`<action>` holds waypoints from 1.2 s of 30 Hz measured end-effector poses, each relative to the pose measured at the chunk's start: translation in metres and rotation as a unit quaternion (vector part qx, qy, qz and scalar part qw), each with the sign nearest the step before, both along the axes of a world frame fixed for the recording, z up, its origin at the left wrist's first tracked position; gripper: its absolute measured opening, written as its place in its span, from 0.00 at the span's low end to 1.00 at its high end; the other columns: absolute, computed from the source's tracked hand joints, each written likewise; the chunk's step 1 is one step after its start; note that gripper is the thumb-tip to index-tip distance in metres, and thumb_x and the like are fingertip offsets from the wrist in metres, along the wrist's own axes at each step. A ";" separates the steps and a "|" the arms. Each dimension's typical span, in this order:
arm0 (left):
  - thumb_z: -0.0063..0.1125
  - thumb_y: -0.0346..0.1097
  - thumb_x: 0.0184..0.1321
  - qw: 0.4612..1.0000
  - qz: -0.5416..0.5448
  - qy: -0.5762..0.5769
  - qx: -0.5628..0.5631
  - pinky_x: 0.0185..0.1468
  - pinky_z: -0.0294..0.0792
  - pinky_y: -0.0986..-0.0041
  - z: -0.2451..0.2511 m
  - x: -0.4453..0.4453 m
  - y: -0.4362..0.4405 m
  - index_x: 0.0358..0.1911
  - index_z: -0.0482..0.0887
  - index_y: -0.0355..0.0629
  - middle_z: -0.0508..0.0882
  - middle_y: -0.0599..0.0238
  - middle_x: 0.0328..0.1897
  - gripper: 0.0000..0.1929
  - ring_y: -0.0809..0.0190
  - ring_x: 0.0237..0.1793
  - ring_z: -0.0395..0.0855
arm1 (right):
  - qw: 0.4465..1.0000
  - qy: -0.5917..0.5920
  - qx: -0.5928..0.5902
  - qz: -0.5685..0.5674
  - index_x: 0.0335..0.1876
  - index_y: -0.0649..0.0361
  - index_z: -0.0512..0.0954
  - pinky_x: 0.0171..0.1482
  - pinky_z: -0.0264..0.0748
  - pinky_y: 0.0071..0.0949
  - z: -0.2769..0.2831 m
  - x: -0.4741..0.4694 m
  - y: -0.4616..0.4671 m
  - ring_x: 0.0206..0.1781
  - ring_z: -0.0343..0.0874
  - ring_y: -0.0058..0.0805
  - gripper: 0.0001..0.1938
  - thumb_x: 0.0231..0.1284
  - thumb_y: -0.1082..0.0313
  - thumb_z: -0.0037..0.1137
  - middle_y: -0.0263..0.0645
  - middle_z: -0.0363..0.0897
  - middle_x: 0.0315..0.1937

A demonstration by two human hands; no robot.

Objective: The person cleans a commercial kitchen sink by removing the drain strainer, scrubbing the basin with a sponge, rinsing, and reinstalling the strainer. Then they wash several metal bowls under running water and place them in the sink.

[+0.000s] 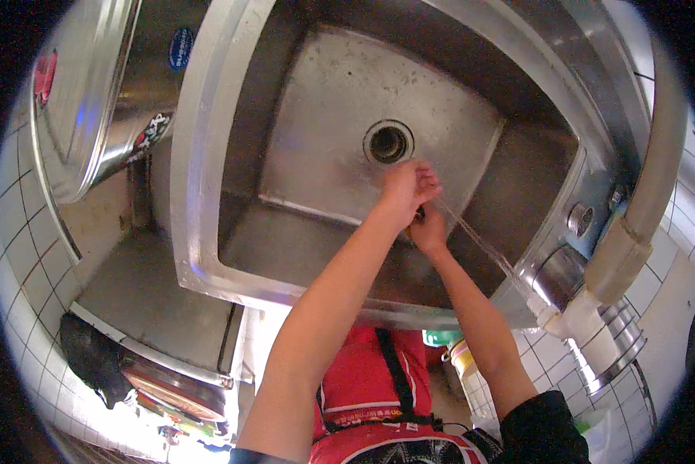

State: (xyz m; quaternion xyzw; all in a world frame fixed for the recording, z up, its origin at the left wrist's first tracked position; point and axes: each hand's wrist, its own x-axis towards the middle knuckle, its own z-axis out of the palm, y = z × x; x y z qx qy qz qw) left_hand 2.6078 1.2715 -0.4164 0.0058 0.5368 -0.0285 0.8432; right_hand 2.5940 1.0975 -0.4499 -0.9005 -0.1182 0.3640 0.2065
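Observation:
My left hand (410,185) is over the steel sink basin (335,116), just below the drain hole (388,142) in the picture, with its fingers curled. My right hand (429,229) is close against it, partly covered by the left. Between them shows a small dark patch (420,213), too small to name. A thin stream of water (481,239) runs from the pale plastic tap (547,318) at the right and reaches the hands. Whether either hand grips anything is hidden.
A thick grey pipe (660,145) curves along the right, above the sink rim (199,174). A large metal vessel (92,87) stands at the left, near a lower metal surface (156,296). I wear a red apron (365,377). A yellow container (462,358) sits below the sink.

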 end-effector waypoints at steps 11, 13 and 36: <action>0.52 0.41 0.75 0.996 0.035 -0.018 -0.078 0.35 0.80 0.61 0.018 0.026 -0.041 0.40 0.78 0.47 0.74 0.65 0.26 0.08 0.60 0.21 0.71 | 0.988 0.002 0.147 0.045 0.77 0.54 0.63 0.74 0.63 0.42 -0.033 -0.002 -0.048 0.78 0.63 0.44 0.41 0.61 0.46 0.67 0.45 0.65 0.76; 0.51 0.42 0.76 0.999 -0.024 0.006 -0.025 0.36 0.82 0.59 0.017 0.024 -0.042 0.41 0.77 0.46 0.76 0.64 0.27 0.09 0.59 0.22 0.74 | 0.970 -0.104 0.170 0.137 0.78 0.56 0.62 0.79 0.56 0.44 -0.028 -0.005 -0.040 0.81 0.57 0.46 0.39 0.67 0.46 0.59 0.49 0.61 0.78; 0.52 0.35 0.69 0.606 -0.461 -0.014 0.649 0.47 0.76 0.49 0.125 -0.058 0.139 0.42 0.83 0.35 0.86 0.37 0.39 0.10 0.32 0.44 0.85 | 0.813 0.436 0.385 0.011 0.64 0.55 0.79 0.69 0.69 0.44 -0.019 -0.120 0.163 0.64 0.76 0.42 0.18 0.74 0.57 0.57 0.44 0.81 0.60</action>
